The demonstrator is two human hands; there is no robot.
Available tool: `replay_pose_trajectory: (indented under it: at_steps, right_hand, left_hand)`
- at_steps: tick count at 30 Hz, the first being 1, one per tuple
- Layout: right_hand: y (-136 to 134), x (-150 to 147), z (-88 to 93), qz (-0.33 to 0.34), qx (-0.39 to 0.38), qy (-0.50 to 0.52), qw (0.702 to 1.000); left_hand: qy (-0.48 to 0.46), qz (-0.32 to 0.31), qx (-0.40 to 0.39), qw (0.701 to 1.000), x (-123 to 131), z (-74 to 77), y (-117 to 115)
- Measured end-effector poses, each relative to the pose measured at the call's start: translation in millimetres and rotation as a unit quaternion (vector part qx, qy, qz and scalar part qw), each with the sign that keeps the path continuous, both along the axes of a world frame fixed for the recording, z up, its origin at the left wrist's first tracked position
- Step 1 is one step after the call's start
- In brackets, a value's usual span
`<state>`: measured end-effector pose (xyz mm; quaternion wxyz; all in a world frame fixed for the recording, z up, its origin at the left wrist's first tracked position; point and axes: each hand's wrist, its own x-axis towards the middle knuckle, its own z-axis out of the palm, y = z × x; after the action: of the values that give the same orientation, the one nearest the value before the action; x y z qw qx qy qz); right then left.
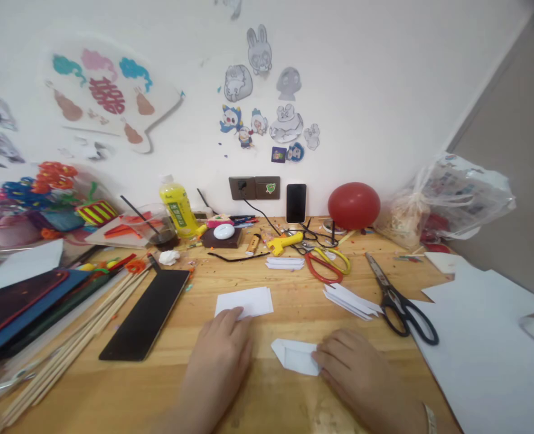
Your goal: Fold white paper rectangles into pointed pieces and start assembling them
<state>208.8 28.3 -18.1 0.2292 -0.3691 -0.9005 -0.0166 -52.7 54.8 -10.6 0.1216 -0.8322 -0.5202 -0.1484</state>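
My left hand (219,355) lies flat on the wooden table (267,404), fingers stretched, its fingertips touching the near edge of a small stack of white paper rectangles (249,300). My right hand (355,367) rests with bent fingers pressing down on the right end of a folded white paper piece (294,354) that has a pointed left end. A pile of folded white paper pieces (351,299) lies just beyond my right hand. Another small stack of folded white paper (285,263) sits farther back.
Black-handled scissors (400,301) lie right of the pile, red and yellow scissors (328,263) behind. A black flat slab (147,313) and wooden sticks (77,343) lie left. Large white sheets (484,325) cover the right. A red balloon (354,205), phone (296,203) and yellow bottle (178,208) stand by the wall.
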Motion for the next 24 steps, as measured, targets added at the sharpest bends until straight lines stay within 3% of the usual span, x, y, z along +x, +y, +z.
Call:
replay_pose_trajectory:
  at_steps: [3,6,8,9,12,17,24]
  right_hand:
    - [0.4,-0.3,1.7,0.006,-0.002,0.003,1.0]
    - [-0.5,-2.3,7.1,0.001,-0.001,0.013,1.0]
    - [-1.6,-3.8,10.6,-0.004,-0.007,0.017,1.0]
    - [-2.2,-4.4,11.8,-0.006,-0.012,0.02,1.0]
    - [-3.1,-5.1,13.2,-0.01,-0.019,0.03,0.999]
    - [-3.2,-4.2,12.2,-0.013,-0.017,0.022,1.0]
    - [-3.2,-4.7,17.1,-0.008,-0.011,0.018,1.0]
  left_hand:
    - [0.024,0.054,-0.008,0.998,-15.0,17.5,9.0]
    - [0.02,0.238,-0.004,0.971,-47.9,45.9,22.0]
    - [0.018,0.369,-0.064,0.927,-71.8,59.1,29.7]
    - [0.013,0.399,-0.11,0.91,-81.6,62.2,32.7]
    - [0.004,0.397,-0.148,0.906,-96.5,60.4,37.7]
    - [-0.001,0.404,-0.14,0.904,-92.2,51.9,39.4]
    - [-0.001,0.397,-0.124,0.91,-94.1,54.5,38.2]
